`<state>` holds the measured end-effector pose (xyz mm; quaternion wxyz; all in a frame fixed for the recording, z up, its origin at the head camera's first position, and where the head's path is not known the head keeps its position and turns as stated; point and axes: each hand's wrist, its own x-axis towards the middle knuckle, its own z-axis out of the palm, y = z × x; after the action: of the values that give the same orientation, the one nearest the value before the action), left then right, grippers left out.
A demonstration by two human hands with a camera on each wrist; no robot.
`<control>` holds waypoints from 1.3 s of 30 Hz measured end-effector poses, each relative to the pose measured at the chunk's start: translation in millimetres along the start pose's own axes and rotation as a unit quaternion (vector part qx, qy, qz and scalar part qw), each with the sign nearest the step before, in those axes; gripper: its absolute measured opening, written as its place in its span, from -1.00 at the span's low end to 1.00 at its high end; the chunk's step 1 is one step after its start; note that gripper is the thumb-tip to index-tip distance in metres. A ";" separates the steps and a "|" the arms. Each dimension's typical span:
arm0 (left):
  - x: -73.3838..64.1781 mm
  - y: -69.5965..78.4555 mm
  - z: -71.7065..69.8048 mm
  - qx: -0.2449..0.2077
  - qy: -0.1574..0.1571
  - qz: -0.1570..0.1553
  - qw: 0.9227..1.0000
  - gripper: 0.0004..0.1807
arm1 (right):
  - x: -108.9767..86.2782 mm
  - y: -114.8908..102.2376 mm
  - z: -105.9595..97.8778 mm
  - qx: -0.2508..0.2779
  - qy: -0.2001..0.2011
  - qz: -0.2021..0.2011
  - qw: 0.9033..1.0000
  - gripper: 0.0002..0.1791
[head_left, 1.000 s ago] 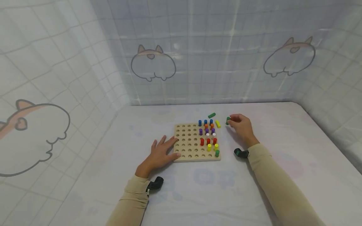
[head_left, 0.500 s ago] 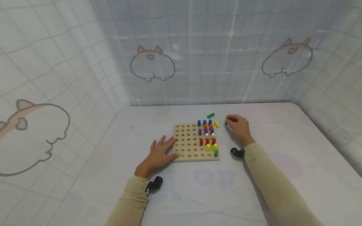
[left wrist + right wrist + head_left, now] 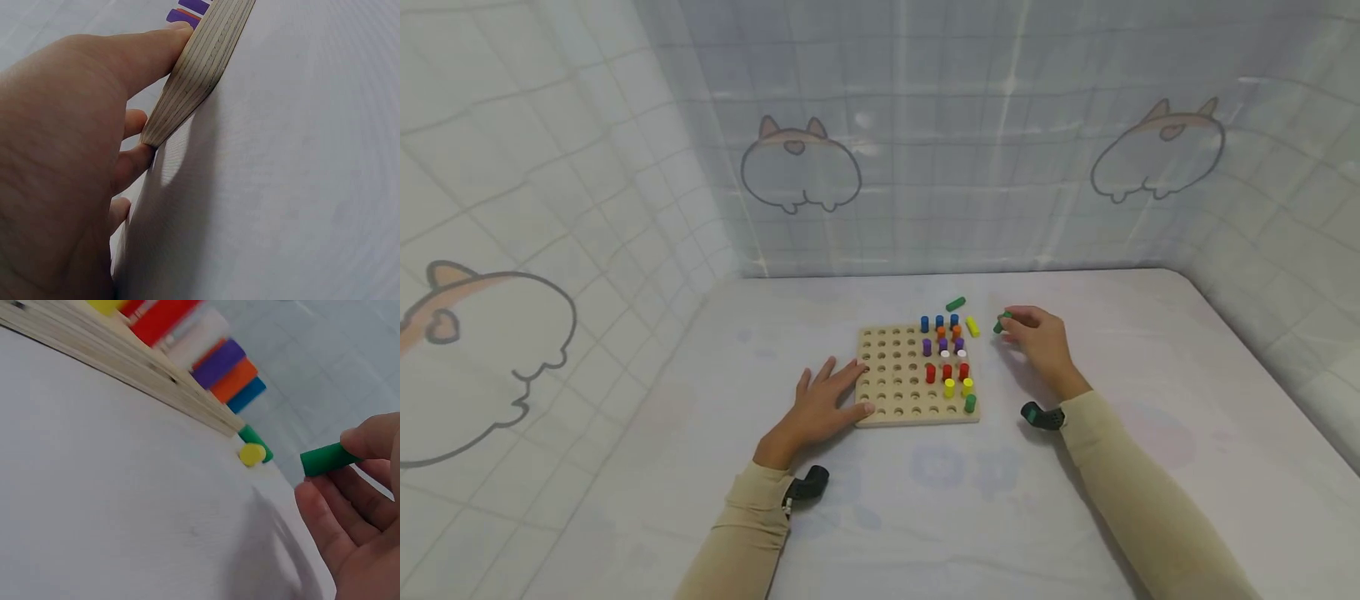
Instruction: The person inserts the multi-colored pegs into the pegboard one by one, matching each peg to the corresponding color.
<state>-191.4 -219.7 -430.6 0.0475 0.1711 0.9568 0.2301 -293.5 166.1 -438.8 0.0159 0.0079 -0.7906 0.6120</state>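
A wooden pegboard (image 3: 886,362) lies flat on the table, with rows of coloured pegs upright in its right columns. My left hand (image 3: 820,410) rests at the board's left side with spread fingers, thumb on the front left corner and fingertips at the left edge. Off the board's far right corner, my right hand (image 3: 1039,337) pinches a green peg (image 3: 327,460) between thumb and fingers, tilted and raised off the table. A loose yellow peg (image 3: 973,327) and another loose green peg (image 3: 956,304) lie beside the board's far right corner.
A white cloth (image 3: 925,508) covers the table. Grid-patterned curtains (image 3: 955,167) with animal drawings hang behind it and along both sides. On the board, the near right corner holds a green peg (image 3: 971,404); the left columns show bare holes.
The green peg in my right hand has gone from nearly upright to a diagonal tilt. My left hand has stayed on the board. The head view has shifted slightly.
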 end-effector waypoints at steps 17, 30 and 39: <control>0.8 -7.4 4.9 0.001 0.005 -0.012 1.000 -0.11 | -43.3 -16.9 2.3 0.062 -0.077 0.005 0.995 -0.49; 2.1 -3.7 4.5 0.005 0.002 -0.013 1.000 -0.11 | -72.9 -24.6 7.4 0.061 -0.128 -0.016 0.990 -0.53; 1.5 -2.0 3.0 0.006 -0.007 -0.022 1.000 -0.10 | -84.6 -26.2 13.1 0.090 -0.146 -0.029 0.985 -0.53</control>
<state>-192.9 -219.6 -434.2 0.0578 0.1521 0.9614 0.2218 -208.3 146.3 -419.7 -0.0829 0.1212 -0.7257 0.6722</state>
